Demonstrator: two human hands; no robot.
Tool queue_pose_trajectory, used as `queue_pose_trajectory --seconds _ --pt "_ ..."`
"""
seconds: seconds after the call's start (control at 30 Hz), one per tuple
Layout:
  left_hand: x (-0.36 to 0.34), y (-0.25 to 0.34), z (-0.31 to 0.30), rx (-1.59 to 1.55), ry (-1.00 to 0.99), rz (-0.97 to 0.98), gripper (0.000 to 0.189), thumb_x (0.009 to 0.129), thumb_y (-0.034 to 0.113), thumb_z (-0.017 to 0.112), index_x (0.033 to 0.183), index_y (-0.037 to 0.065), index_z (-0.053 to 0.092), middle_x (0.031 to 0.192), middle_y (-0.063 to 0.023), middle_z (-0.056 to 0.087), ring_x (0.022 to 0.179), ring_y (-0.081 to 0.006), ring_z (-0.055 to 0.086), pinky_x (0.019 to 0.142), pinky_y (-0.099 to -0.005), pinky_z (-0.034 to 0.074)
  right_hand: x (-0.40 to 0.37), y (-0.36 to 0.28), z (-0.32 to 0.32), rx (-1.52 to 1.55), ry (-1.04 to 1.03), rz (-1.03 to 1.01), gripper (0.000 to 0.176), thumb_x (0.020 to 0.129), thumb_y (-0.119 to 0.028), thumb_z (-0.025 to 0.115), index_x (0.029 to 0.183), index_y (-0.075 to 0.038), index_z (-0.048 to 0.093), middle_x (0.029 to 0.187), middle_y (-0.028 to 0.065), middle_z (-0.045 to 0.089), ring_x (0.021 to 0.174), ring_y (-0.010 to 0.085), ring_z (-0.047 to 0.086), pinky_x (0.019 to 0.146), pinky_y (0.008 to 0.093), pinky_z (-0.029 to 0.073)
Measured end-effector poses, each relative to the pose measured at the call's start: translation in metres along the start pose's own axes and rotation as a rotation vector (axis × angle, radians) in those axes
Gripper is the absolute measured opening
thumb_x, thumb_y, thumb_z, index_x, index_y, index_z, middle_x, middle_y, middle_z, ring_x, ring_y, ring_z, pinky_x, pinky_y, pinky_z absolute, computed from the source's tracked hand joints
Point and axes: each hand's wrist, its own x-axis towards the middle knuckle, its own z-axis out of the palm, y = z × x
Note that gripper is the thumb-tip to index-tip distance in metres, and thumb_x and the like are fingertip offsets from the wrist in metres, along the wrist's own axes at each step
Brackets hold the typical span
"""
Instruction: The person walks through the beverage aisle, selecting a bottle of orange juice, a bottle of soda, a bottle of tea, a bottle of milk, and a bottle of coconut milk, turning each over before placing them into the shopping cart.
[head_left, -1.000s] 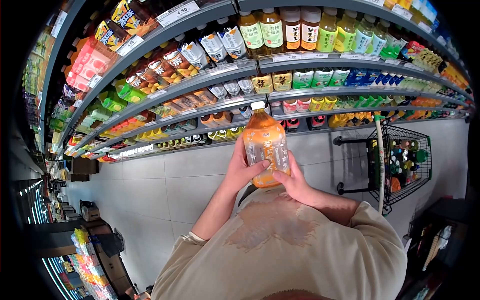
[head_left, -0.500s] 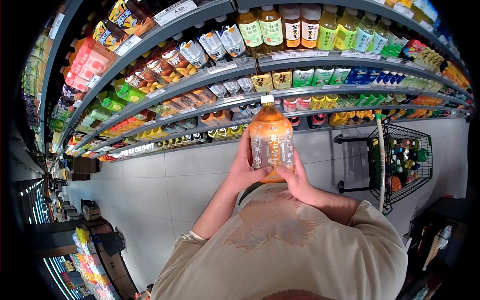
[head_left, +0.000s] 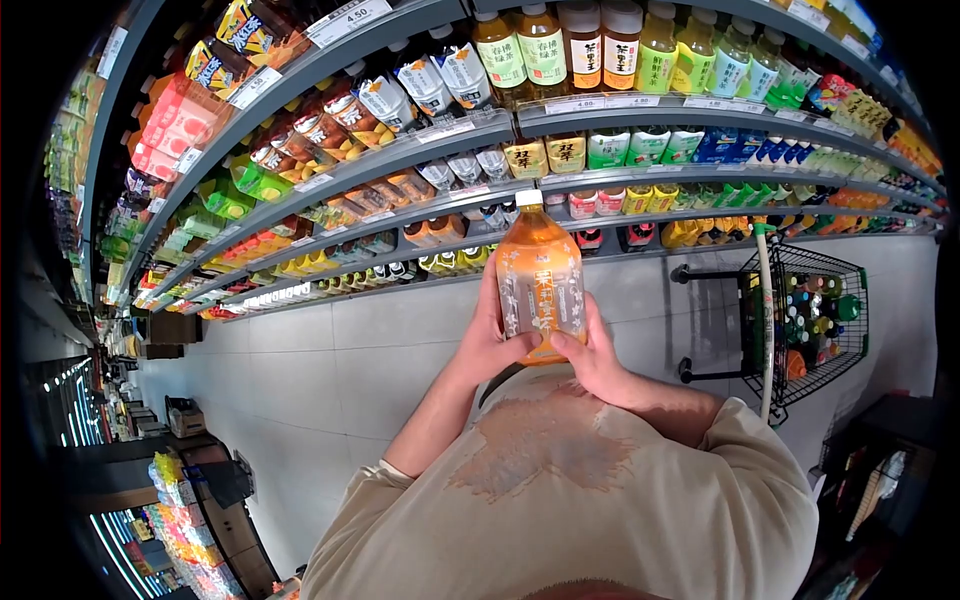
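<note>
Amber tea bottle [head_left: 540, 275] upright, left hand [head_left: 488, 345] and right hand [head_left: 592, 365] gripping it — shelves [head_left: 380, 160] behind

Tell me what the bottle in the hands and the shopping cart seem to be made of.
The drink bottle looks like clear, glossy plastic: amber liquid shows through above a printed wrap label, under a white cap. The left hand and right hand grip its lower part. The shopping cart seems to be dark metal wire, judging by its thin open grid; any coating is hard to tell.

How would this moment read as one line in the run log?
left hand: holds bottle | right hand: holds bottle | bottle: upright, capped | cart: beside shelves
</note>
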Motion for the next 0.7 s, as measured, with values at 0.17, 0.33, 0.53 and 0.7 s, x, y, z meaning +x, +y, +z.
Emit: queue_pose_trajectory --seconds 0.17,0.33,0.53,0.7 --pt "-0.003 0.004 0.002 -0.018 0.019 -0.048 0.109 0.072 -0.003 0.061 0.158 0.008 -0.004 0.155 -0.0116 0.026 0.143 -0.0227 0.029 0.114 -0.0357 0.029 -0.002 0.000 0.002 -0.004 0.009 0.011 0.062 0.096 -0.014 0.064 0.143 -0.001 0.026 0.132 0.0090 0.046 0.124 0.0146 0.044 0.106 0.0334 0.037" --pt "-0.006 0.001 0.003 -0.025 0.060 -0.050 0.096 0.080 -0.002 0.057 0.158 0.006 0.001 0.153 -0.0121 0.029 0.140 -0.0221 0.033 0.114 -0.0357 0.030 -0.003 0.007 0.003 0.025 0.036 0.031 0.061 0.095 -0.013 0.065 0.142 -0.001 0.027 0.129 0.0085 0.048 0.121 0.0139 0.046 0.103 0.0315 0.040" --pt "0.005 -0.015 0.002 -0.135 0.258 -0.063 0.060 0.097 0.008 0.056 0.147 0.003 0.021 0.137 -0.0110 0.045 0.125 -0.0166 0.046 0.105 -0.0327 0.040 -0.003 0.010 0.002 -0.052 -0.006 0.043 0.063 0.093 -0.017 0.069 0.138 0.000 0.029 0.126 0.0090 0.049 0.119 0.0135 0.047 0.102 0.0317 0.041" --pt "0.008 -0.008 0.007 -0.175 0.282 -0.075 0.049 0.100 0.007 0.051 0.141 0.003 0.026 0.131 -0.0107 0.048 0.118 -0.0147 0.050 0.100 -0.0304 0.044 -0.003 0.012 0.003 -0.043 -0.004 0.029 0.062 0.093 -0.017 0.069 0.138 0.000 0.029 0.126 0.0090 0.049 0.119 0.0134 0.047 0.102 0.0316 0.041"
